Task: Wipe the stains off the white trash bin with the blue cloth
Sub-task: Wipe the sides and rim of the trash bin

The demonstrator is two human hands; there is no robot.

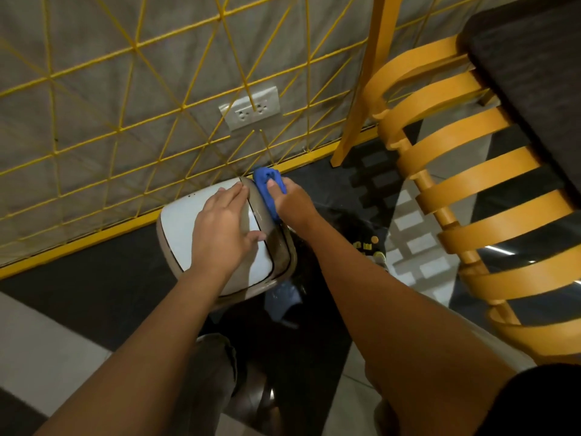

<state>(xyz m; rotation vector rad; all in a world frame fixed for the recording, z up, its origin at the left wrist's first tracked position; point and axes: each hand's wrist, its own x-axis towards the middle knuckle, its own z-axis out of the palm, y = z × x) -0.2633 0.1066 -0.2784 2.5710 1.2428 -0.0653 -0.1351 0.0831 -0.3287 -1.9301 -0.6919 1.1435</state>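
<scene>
The white trash bin (179,228) stands on the dark floor against the wall, seen from above, with a white lid and a beige rim. My left hand (224,228) lies flat on the lid, fingers spread, pressing on it. My right hand (290,201) grips the bunched blue cloth (267,184) and presses it against the bin's right upper edge, at the corner nearest the wall. Part of the cloth is hidden under my fingers.
A yellow wire grid (125,99) covers the grey wall, with a white double socket (250,108) behind it. An orange slatted chair back (456,184) and a dark table top (534,73) stand close on the right. A yellow leg (358,99) stands by the wall.
</scene>
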